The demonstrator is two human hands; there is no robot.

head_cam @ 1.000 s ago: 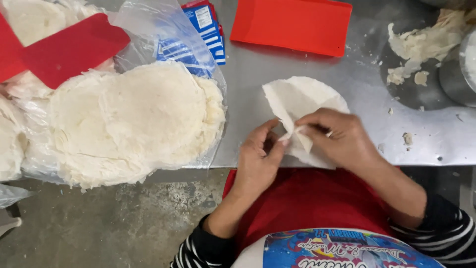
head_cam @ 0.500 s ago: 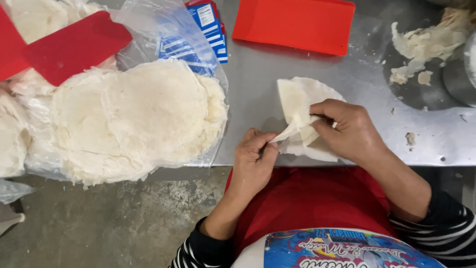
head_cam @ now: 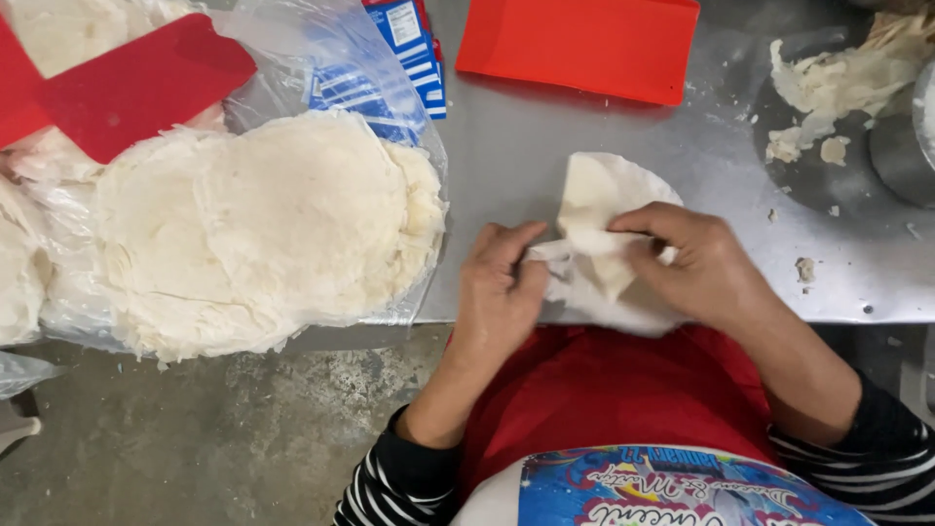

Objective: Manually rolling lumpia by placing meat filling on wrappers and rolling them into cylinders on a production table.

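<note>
Right now we pinch a thin white dough wrapper [head_cam: 596, 195] at the near edge of the steel tabletop [head_cam: 526, 166]. Our left hand [head_cam: 502, 282] closes its fingertips on the sheet's left edge, while our right hand [head_cam: 696, 268] grips a folded flap over its middle. Well to the left lies a stack of round wrappers [head_cam: 273, 224] on a clear plastic bag [head_cam: 292, 58]. A red tray [head_cam: 584, 44] rests beyond, and dough scraps [head_cam: 828, 88] sit at far right.

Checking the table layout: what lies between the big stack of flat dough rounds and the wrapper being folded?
In the head view, bare steel table separates the stack from the wrapper; nearer the edge, the left hand.
</note>
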